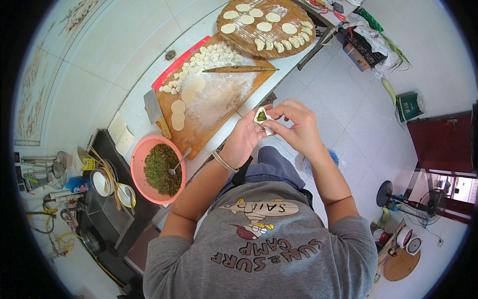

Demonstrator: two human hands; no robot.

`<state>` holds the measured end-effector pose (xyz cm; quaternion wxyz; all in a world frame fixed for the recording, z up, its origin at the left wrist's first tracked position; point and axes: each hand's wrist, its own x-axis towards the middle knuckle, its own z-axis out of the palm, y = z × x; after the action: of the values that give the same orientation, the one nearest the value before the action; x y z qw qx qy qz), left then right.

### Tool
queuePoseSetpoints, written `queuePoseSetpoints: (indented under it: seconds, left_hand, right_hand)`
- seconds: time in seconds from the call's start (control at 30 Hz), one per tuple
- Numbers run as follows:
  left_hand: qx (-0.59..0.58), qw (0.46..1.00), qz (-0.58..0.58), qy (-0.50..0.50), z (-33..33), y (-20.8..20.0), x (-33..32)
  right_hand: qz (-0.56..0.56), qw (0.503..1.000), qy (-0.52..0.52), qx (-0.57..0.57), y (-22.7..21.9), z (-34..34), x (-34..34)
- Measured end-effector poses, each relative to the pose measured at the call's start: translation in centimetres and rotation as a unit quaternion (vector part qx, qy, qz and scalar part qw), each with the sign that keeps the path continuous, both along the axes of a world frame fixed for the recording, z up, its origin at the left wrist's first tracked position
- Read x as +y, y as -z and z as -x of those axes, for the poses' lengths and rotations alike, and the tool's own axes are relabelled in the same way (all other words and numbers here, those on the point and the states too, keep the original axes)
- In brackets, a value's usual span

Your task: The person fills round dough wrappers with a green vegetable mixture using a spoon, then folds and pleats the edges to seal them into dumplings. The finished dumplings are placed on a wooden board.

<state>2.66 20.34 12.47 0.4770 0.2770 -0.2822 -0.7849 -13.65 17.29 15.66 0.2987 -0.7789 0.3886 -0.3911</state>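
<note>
Between my two hands is a dumpling (262,116), its pale wrapper partly folded around green filling that still shows. My left hand (242,137) cradles it from the left, palm up. The fingers of my right hand (295,125) pinch the wrapper's edge from the right. To the left of my left forearm sits a pink bowl (135,175) of chopped green filling (160,169), with a metal spoon (173,171) stuck in it. Flat round wrappers (178,113) lie on the floured wooden cutting board (199,134) beyond the bowl.
On the board are a rolling pin (239,69) and many small dough pieces (206,57). A cleaver (153,107) rests at its left edge. Farther off, a round wooden tray (256,36) carries wrappers and finished dumplings (279,47). At far left is a stove with pans; a fan (386,193) stands right.
</note>
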Motion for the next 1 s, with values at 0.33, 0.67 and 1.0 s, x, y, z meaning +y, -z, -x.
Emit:
queuePoseSetpoints:
  seconds: [0.33,0.67,1.0]
  left_hand:
    - [-0.060,0.998,0.012,-0.004,0.0,0.0,0.1]
    - [-0.064,0.998,-0.003,0.002,-0.5,0.1,-0.1]
    - [-0.058,0.998,-0.024,0.001,-0.6,-0.1,-0.1]
  right_hand:
    - [0.059,0.998,-0.009,0.017,1.0,-0.1,-0.5]
    - [0.114,0.992,-0.048,0.038,0.9,-0.5,-1.1]
    - [0.134,0.989,-0.048,0.040,1.0,-0.8,-0.7]
